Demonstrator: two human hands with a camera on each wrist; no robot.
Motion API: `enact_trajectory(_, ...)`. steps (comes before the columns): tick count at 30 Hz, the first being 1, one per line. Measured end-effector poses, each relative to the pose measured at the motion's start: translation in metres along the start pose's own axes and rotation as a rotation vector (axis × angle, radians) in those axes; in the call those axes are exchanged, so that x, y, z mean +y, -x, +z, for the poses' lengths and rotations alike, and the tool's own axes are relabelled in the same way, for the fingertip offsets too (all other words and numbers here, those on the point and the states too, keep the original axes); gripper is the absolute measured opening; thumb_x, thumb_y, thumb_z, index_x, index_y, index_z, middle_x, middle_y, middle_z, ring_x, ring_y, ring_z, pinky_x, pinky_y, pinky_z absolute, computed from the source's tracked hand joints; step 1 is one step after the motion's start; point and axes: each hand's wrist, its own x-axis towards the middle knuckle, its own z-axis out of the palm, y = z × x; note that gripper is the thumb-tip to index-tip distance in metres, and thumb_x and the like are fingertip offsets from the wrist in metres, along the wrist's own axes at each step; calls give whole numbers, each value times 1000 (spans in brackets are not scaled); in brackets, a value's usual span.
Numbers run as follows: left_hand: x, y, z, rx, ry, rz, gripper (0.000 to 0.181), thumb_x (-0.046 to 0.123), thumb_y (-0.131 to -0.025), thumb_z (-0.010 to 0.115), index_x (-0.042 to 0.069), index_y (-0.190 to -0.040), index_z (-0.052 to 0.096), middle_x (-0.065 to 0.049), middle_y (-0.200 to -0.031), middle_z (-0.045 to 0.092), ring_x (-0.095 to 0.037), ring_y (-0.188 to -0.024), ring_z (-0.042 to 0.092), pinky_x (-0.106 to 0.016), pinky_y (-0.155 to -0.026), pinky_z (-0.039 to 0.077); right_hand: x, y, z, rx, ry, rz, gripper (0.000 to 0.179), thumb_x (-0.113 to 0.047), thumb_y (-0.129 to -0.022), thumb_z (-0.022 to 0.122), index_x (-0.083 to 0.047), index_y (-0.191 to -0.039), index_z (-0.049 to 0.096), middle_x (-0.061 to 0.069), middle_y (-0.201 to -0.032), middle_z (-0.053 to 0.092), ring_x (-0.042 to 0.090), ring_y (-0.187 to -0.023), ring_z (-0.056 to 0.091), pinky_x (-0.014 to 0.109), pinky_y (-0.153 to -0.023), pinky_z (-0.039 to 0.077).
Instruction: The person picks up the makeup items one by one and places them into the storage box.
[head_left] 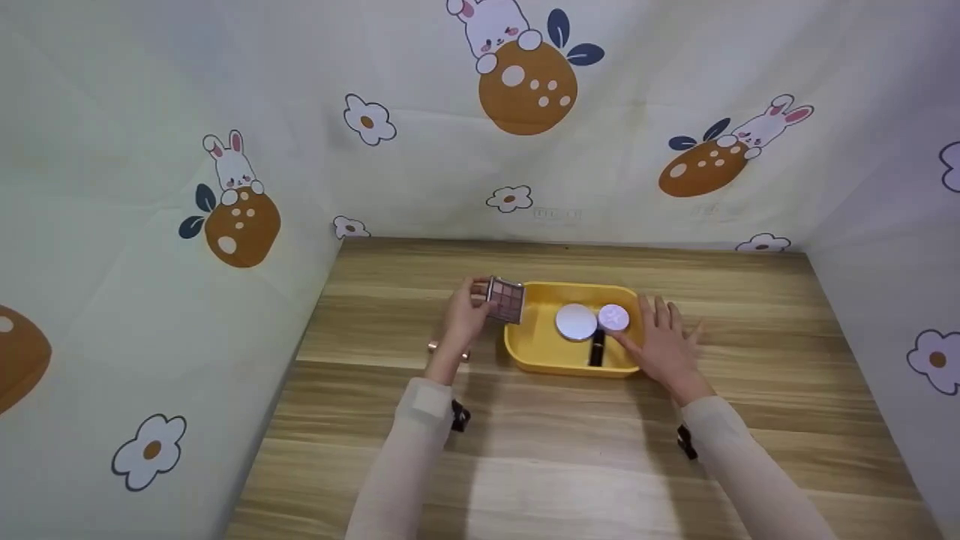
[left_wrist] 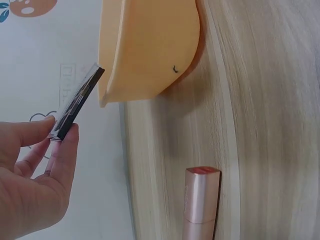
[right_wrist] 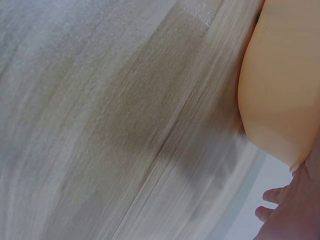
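My left hand pinches an eyeshadow palette between thumb and fingers, tilted at the left rim of a yellow bin. The left wrist view shows the palette edge-on. At the bin's right side, my right hand rests with fingers extended, its thumb reaching over the rim. A white round compact, a small lilac round case and a black lipstick-like tube lie inside the bin. The right wrist view shows only part of the right hand against the bin wall.
A shiny rose-gold lipstick tube lies on the wooden table left of the bin, partly hidden under the left wrist in the head view. Patterned cloth walls the table's back and sides. Small black devices sit at both wrists.
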Motion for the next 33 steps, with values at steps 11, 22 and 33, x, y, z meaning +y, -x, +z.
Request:
enact_trajectory(11, 10, 1, 22, -71, -141, 25, 42, -5, -91, 64, 8, -131, 57, -17, -112, 67, -30, -97, 70, -35, -80, 59, -1, 0, 0, -16, 1, 5, 96, -73, -93, 43, -12, -161, 10, 29, -163, 12, 53, -149, 10, 82, -107, -9)
enact_trajectory(22, 20, 2, 49, -89, -435, 43, 25, 9, -97, 63, 12, -120, 70, -10, -124, 63, -25, -120, 60, -37, -105, 49, -2, 0, 0, -19, -7, 4, 95, -72, -93, 42, -13, -161, 9, 29, -163, 11, 53, -149, 10, 82, -107, -11)
enact_trajectory(33, 19, 4, 67, -175, -563, 16, 32, 6, -98, 55, 11, -126, 69, -16, -127, 57, -25, -112, 61, -35, -98, 53, 0, 0, 1, -10, -28, 0, 95, -71, -93, 44, -13, -161, 10, 30, -162, 14, 53, -149, 9, 83, -107, -7)
